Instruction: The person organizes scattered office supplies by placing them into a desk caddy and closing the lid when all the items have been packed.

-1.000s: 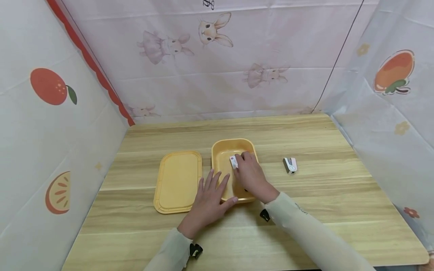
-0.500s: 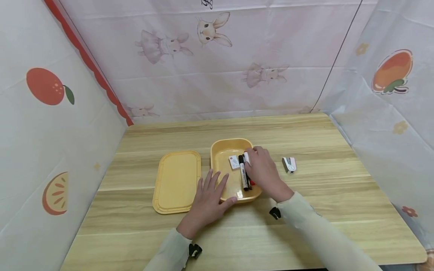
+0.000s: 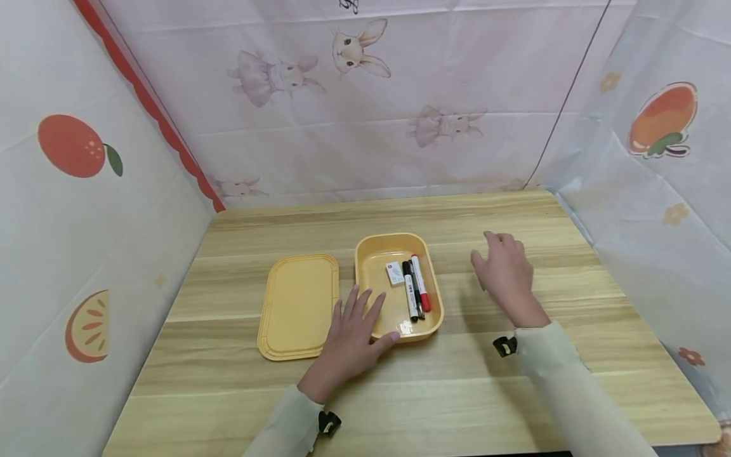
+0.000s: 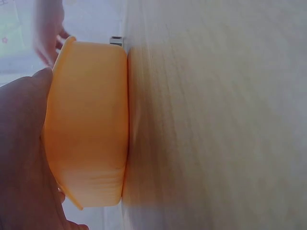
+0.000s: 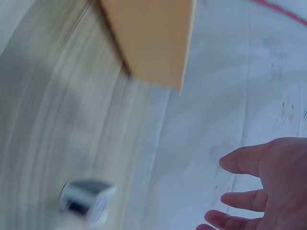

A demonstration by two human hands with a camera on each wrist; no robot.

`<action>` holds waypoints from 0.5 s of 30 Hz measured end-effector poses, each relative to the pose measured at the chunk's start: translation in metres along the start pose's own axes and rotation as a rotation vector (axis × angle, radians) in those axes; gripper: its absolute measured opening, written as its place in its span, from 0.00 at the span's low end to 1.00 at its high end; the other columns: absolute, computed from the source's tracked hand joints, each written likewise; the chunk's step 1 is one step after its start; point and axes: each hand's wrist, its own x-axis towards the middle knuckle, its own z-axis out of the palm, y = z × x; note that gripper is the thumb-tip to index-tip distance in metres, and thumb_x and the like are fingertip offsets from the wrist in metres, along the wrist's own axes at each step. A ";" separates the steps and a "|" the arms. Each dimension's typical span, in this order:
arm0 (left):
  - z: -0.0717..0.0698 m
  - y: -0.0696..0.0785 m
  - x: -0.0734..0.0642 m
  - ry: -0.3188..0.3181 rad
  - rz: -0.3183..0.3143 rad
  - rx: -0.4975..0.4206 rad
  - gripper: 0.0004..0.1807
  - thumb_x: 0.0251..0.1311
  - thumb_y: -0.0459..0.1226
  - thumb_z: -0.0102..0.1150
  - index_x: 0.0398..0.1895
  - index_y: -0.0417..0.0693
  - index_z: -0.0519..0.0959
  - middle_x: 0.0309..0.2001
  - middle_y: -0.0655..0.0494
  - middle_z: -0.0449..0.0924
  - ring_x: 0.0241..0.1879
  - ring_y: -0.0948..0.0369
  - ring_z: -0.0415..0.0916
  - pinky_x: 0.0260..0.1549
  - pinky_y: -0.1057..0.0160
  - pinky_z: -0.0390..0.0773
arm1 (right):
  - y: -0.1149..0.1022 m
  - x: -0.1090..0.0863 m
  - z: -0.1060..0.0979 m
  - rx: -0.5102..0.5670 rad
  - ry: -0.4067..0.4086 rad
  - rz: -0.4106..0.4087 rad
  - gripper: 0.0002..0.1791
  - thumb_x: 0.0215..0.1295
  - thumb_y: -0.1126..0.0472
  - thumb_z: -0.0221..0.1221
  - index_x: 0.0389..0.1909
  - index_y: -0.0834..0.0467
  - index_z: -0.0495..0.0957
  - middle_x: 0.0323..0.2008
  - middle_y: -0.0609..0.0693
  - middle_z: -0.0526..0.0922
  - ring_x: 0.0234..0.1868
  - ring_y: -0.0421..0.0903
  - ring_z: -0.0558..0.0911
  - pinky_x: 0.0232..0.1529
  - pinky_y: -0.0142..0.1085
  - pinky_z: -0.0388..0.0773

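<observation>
My left hand [image 3: 353,339] rests with spread, straight fingers over the near left rim of a yellow plastic box [image 3: 365,254]. Inside the box lie a white marker with black ends [image 3: 410,295], a dark slim pen [image 3: 419,304], a white marker with red ends [image 3: 421,285] and a small white printed carton [image 3: 394,273]. To the right of the box, my right hand [image 3: 505,270] is raised over the table, fingers loosely bent and holding nothing. Beneath it is a small white-and-grey block with a dark slot [image 5: 86,201], mostly hidden by the hand in the head view.
A flat yellow lid [image 3: 299,304] lies left of the box on the wooden table [image 3: 400,406]. Printed cloth walls [image 3: 365,139] enclose the table at the back and both sides.
My right hand has set the small carton and then the markers down in the box, let go, and moved right over the small block. My left hand has stayed at the rim.
</observation>
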 end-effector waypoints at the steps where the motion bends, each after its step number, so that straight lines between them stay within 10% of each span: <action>1: 0.000 0.000 0.000 0.000 0.000 -0.001 0.47 0.63 0.75 0.33 0.82 0.67 0.48 0.81 0.54 0.47 0.82 0.53 0.27 0.75 0.36 0.38 | 0.005 0.000 -0.001 -0.009 -0.001 0.011 0.32 0.74 0.50 0.51 0.73 0.63 0.64 0.67 0.69 0.67 0.65 0.67 0.66 0.48 0.66 0.74; 15: 0.000 0.001 0.001 -0.001 0.004 0.006 0.46 0.65 0.73 0.37 0.82 0.66 0.49 0.81 0.54 0.48 0.82 0.53 0.27 0.75 0.36 0.39 | 0.052 -0.009 0.017 -0.007 -0.104 0.189 0.38 0.74 0.42 0.50 0.71 0.67 0.64 0.65 0.72 0.68 0.63 0.70 0.67 0.46 0.69 0.72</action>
